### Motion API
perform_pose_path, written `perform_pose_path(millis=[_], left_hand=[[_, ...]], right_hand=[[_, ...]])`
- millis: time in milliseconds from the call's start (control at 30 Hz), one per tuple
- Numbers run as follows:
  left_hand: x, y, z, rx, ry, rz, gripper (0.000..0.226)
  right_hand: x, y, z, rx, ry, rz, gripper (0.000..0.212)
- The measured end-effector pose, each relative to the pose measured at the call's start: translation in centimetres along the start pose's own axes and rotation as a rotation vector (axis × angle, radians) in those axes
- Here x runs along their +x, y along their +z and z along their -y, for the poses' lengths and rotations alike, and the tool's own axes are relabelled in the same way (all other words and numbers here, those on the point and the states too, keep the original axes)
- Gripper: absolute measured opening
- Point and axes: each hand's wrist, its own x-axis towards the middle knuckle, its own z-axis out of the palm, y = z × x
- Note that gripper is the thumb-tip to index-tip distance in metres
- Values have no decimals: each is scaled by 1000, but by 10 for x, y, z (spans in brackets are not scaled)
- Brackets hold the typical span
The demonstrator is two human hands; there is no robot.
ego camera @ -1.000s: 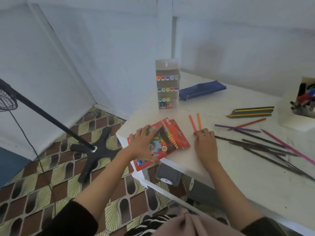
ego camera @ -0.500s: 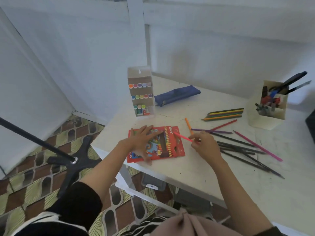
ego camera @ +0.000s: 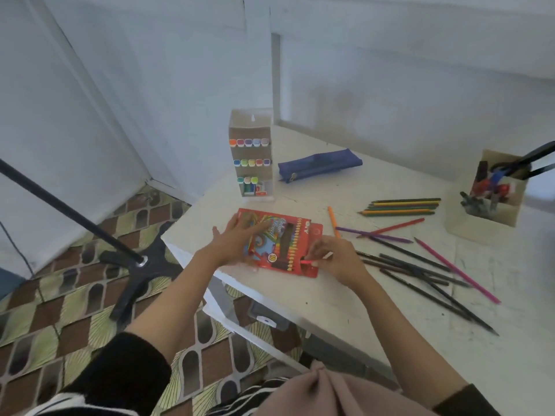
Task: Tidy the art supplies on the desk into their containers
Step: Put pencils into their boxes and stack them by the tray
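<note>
Spanning lower right: white desk (ego camera: 390, 319). Marker rack (ego camera: 251, 163) stood upright near far-left corner, blue pouch (ego camera: 318, 165) lying flat just beside it. Tan cup (ego camera: 492, 216) at far right, pens inside. Loose pencils (ego camera: 420, 271) lay scattered right of centre. Red box (ego camera: 288, 244) lay flat near desk's left edge. Left hand (ego camera: 237, 238) pressed on box, fingers straight, spread wide. Right hand (ego camera: 336, 259) at box's right end, fingers curled, pinching pink pencil (ego camera: 309, 261), pencil end over that end of box.
</note>
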Motion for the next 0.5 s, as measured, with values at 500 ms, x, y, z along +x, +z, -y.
perform_pose_path(millis=[500], left_hand=[[-9, 48, 8, -167, -24, -394, 106]], right_hand=[[-16, -12, -35, -240, -12, -38, 18]])
